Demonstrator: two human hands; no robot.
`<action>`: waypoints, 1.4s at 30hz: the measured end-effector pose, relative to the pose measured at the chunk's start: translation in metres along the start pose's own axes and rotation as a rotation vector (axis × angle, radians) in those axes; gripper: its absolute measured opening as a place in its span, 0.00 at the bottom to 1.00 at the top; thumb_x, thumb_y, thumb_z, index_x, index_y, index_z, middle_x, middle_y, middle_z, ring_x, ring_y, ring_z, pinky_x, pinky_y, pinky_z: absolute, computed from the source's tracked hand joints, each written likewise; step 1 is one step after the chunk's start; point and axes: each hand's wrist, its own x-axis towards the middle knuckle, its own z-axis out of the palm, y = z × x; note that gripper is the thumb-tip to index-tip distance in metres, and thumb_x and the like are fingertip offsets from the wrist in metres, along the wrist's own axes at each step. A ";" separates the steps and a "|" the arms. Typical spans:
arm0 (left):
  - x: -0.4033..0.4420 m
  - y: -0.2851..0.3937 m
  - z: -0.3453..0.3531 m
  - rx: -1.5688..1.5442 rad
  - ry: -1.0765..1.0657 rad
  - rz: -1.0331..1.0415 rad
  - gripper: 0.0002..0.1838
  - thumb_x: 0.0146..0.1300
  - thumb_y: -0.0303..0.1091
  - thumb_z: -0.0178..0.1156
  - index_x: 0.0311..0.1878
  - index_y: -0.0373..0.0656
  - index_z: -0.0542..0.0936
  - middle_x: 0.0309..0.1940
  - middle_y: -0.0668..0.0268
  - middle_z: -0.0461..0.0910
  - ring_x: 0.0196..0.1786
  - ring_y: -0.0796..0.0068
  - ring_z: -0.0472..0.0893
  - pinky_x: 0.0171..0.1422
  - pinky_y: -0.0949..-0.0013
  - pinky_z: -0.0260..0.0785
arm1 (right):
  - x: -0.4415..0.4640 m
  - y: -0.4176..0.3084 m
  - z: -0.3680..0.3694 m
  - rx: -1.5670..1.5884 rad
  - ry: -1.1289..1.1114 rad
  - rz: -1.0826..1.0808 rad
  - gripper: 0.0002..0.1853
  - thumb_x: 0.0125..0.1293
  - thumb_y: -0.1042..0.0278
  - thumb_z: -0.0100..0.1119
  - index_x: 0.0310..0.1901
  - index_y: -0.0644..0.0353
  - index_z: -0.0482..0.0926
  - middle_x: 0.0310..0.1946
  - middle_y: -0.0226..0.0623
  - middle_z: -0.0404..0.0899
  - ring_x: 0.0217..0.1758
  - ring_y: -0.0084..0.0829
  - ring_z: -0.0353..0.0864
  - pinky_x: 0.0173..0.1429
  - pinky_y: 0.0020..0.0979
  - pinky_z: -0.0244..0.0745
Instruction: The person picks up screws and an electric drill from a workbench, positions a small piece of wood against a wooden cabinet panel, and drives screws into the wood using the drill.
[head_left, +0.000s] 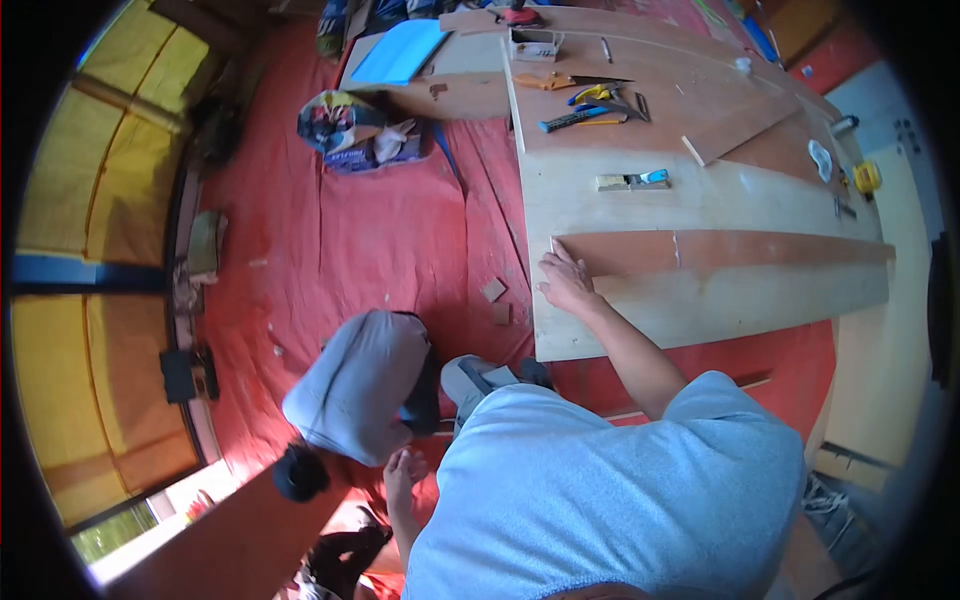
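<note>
Nearest me, to the lower left of the brown strip, I have the left hand (400, 468) raised with its fingers curled; whether they pinch anything I cannot tell. Beside it a person (358, 385) in a grey top bends over the wrinkled red floor sheet (395, 235). My right hand (568, 280) lies at the left end of the brown strip (730, 251), fingers slightly spread and laid on wood rather than closed around it.

The strip rests flat on the pale, smooth plywood sheet (600, 332). It is thin, straight-cut and wood-like, its long axis running left to right across my view, one end under my fingertips, the other by the sheet's right edge. It looks reddish brown and matte, with a pale mark crossing it and a light left end.

Beyond the strip sits a small pale block (612, 183) with a blue part. Farther off, a saw (548, 82) with an orange handle and yellow-and-blue pliers (592, 95) lie on browner board, and past them stands an open-topped box (535, 46).
</note>
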 end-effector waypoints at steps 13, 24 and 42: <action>0.167 0.109 0.041 0.454 -0.246 0.368 0.20 0.80 0.42 0.60 0.65 0.37 0.80 0.48 0.60 0.87 0.49 0.72 0.86 0.50 0.67 0.79 | 0.199 -0.022 -0.105 0.359 0.553 0.286 0.09 0.71 0.63 0.57 0.42 0.57 0.84 0.38 0.56 0.86 0.46 0.61 0.86 0.48 0.56 0.79; 0.307 0.347 0.153 0.558 -0.239 0.146 0.20 0.81 0.42 0.59 0.65 0.37 0.80 0.49 0.59 0.87 0.49 0.71 0.87 0.49 0.68 0.79 | 0.496 0.189 -0.325 0.340 0.688 0.417 0.13 0.71 0.60 0.63 0.52 0.51 0.91 0.48 0.47 0.90 0.54 0.47 0.89 0.61 0.43 0.82; 0.477 0.678 0.327 0.674 -0.551 0.144 0.21 0.82 0.43 0.57 0.64 0.34 0.80 0.48 0.60 0.88 0.45 0.73 0.86 0.47 0.69 0.79 | 0.597 0.171 -0.297 -0.199 -0.007 0.609 0.32 0.63 0.69 0.71 0.70 0.50 0.73 0.60 0.56 0.78 0.61 0.56 0.85 0.64 0.54 0.81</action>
